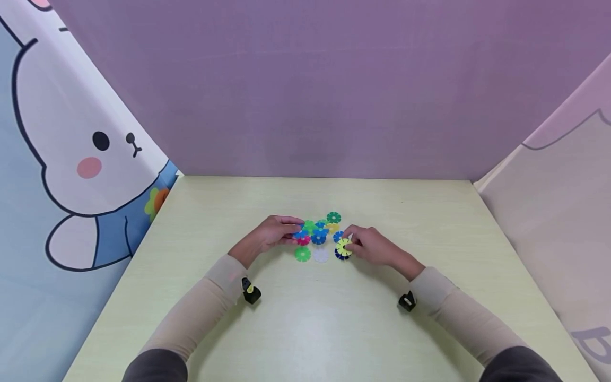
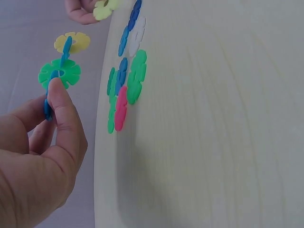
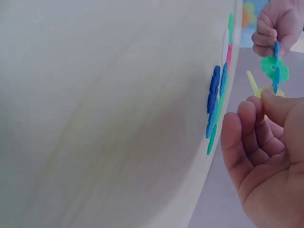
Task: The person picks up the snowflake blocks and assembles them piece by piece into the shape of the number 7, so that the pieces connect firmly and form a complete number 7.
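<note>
Several notched plastic snowflake discs are joined in a chain. My left hand (image 1: 273, 233) pinches the blue disc (image 2: 48, 108) at its near end between thumb and fingers. Beyond it in the left wrist view come a green disc (image 2: 72, 76), another blue disc (image 2: 67, 46) and a yellow disc (image 2: 80, 41), slotted at angles above the table. My right hand (image 1: 374, 246) pinches a separate pale yellow disc (image 1: 342, 247) by its edge. This disc is close to the chain's yellow end; in the right wrist view, fingers partly hide both.
Loose discs lie flat on the pale table (image 1: 305, 329) under the hands: a green one (image 1: 303, 254), a whitish one (image 1: 321, 255), a pink one (image 2: 121, 108), a dark green one (image 1: 333, 217) and several blue ones. A purple panel (image 1: 305, 106) stands behind the table.
</note>
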A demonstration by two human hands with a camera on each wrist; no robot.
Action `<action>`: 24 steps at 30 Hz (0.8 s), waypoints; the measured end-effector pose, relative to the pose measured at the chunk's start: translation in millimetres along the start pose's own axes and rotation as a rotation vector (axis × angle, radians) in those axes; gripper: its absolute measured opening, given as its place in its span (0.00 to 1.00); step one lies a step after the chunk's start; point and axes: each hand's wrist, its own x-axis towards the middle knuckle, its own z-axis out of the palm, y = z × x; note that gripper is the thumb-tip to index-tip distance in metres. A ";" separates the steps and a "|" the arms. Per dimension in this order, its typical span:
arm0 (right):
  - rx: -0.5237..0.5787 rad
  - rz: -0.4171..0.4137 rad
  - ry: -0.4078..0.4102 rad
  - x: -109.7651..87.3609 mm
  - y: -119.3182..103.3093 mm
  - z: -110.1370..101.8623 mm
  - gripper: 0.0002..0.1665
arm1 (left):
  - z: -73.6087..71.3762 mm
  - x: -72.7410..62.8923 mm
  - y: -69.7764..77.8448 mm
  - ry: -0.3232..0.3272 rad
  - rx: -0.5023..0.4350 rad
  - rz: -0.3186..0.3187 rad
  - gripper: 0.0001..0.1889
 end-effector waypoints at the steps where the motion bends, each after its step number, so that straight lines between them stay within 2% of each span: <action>1: 0.018 0.013 0.011 0.5 1.4 -0.5 0.16 | -0.1 -0.2 0.0 0.000 -0.002 -0.002 0.17; 15: 0.226 0.126 0.112 3.2 6.0 -9.4 0.14 | -0.2 -2.3 0.5 -0.015 -0.008 -0.005 0.17; 24: 0.319 0.142 0.126 5.6 9.4 -11.0 0.13 | 0.8 -5.0 1.5 -0.022 -0.005 -0.019 0.18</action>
